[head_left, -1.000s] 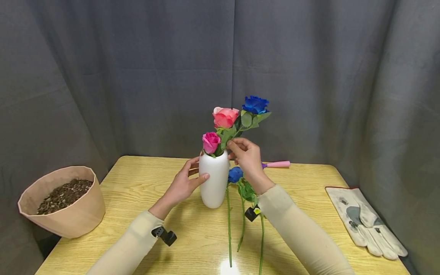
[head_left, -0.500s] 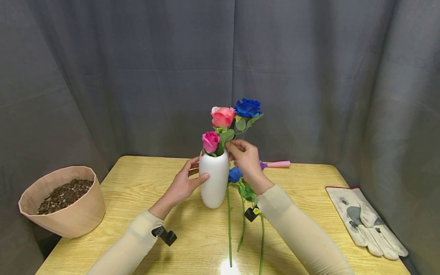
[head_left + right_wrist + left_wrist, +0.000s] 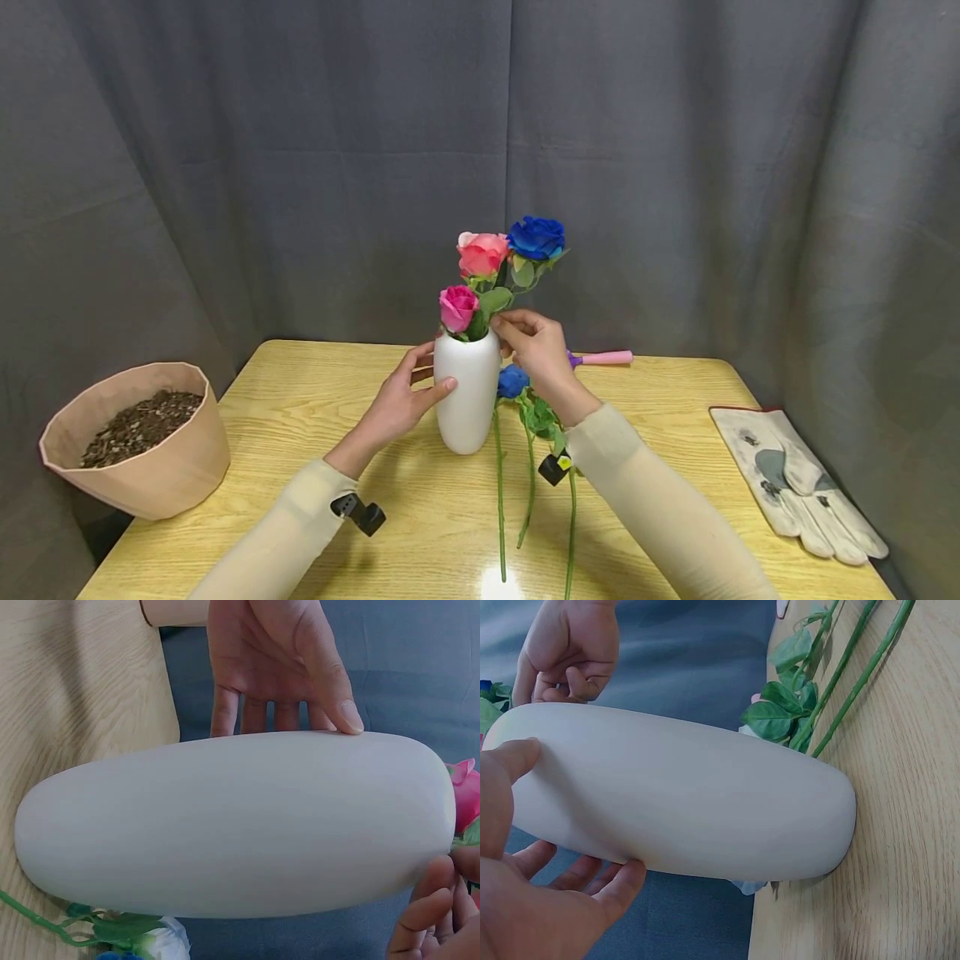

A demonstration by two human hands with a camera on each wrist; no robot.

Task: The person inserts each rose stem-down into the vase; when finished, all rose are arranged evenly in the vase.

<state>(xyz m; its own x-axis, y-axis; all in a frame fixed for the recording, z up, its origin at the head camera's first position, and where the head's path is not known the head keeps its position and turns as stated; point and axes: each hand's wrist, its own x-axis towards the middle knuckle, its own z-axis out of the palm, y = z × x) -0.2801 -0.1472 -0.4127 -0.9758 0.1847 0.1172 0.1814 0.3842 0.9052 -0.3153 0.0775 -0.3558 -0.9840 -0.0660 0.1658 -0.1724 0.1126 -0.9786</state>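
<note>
A white vase (image 3: 467, 400) stands upright on the table, with a small pink rose (image 3: 458, 307) and a larger coral rose (image 3: 482, 254) in its mouth. My left hand (image 3: 396, 402) holds the vase from its left side, thumb on the front and fingers round behind. At the rim's right, my right hand (image 3: 537, 345) pinches the stem of a blue rose (image 3: 536, 238), whose bloom leans right above the vase. The stem's lower end is hidden. In the right wrist view, the right fingertips (image 3: 433, 889) lie close to the vase's mouth.
Right of the vase lie several green stems (image 3: 500, 500) with leaves and another blue rose (image 3: 513, 381). A pink-handled tool (image 3: 607, 358) lies behind them. A planter (image 3: 168, 467) with soil stands left; work gloves (image 3: 798, 487) lie at the right edge. Dark curtains surround the table.
The blue rose has moved left and slightly down, closer to the coral rose. My right hand has lowered a little at the rim. The left hand stays on the vase.
</note>
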